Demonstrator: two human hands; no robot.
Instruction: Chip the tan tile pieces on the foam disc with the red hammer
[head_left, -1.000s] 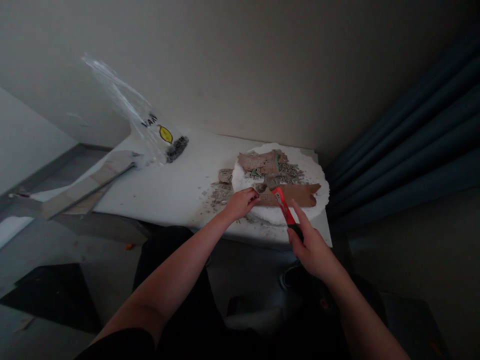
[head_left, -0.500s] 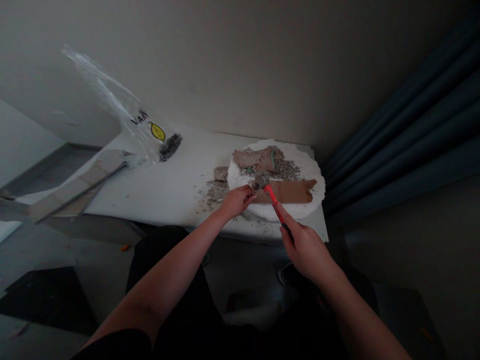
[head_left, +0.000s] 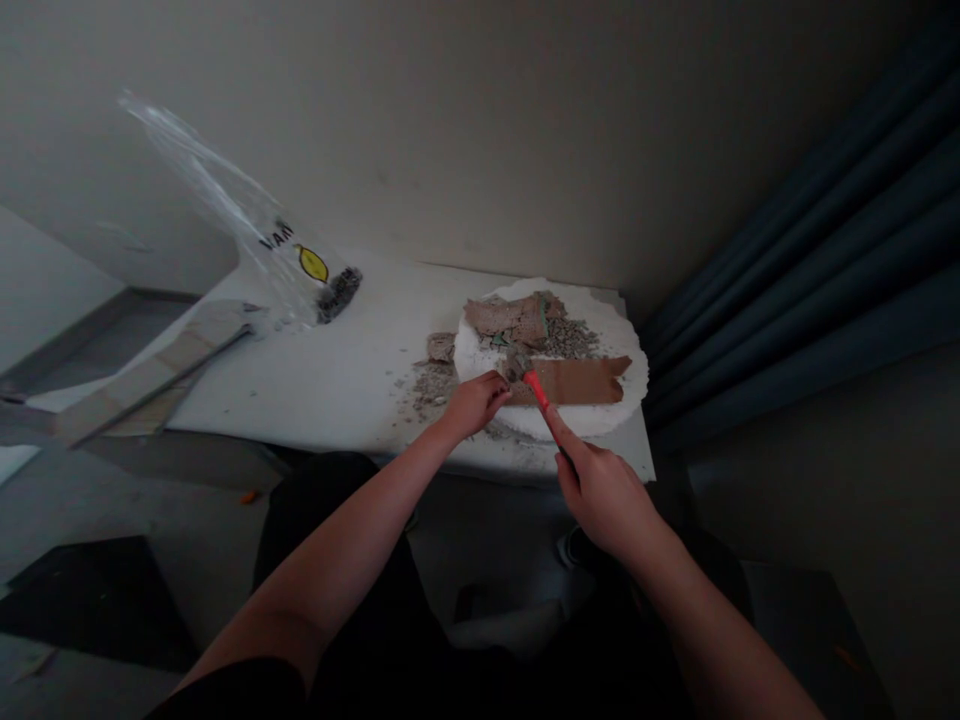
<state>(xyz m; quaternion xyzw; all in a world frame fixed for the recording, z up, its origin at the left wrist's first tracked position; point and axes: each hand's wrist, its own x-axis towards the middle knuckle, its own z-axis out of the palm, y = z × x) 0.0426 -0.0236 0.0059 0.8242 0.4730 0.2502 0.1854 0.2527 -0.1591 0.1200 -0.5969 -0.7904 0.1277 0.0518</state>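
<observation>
My right hand [head_left: 604,490] is wrapped round the red and black handle of a hammer [head_left: 536,385]. The grey hammer head rests at or just above the left end of a brown cardboard strip [head_left: 581,382]; I cannot tell whether it touches. Beside the head, my left hand [head_left: 478,402] has its fingers pinched at the strip's left end, and what they hold is too small to make out. The strip lies on a white ragged-edged round sheet [head_left: 637,350]. Behind it sit torn brown pieces [head_left: 506,317] and a heap of grey crumbled bits [head_left: 574,338].
Grey rubble [head_left: 429,388] is scattered on the white table [head_left: 322,390] left of the round sheet. A clear plastic bag [head_left: 277,255] with a lemon print and dark bits stands at the left. Flat cardboard [head_left: 150,375] lies at the table's left end. A dark curtain [head_left: 810,240] hangs at right.
The hammer head has shifted slightly left with my right hand, now closer to my left fingertips. My left hand stays in nearly the same place.
</observation>
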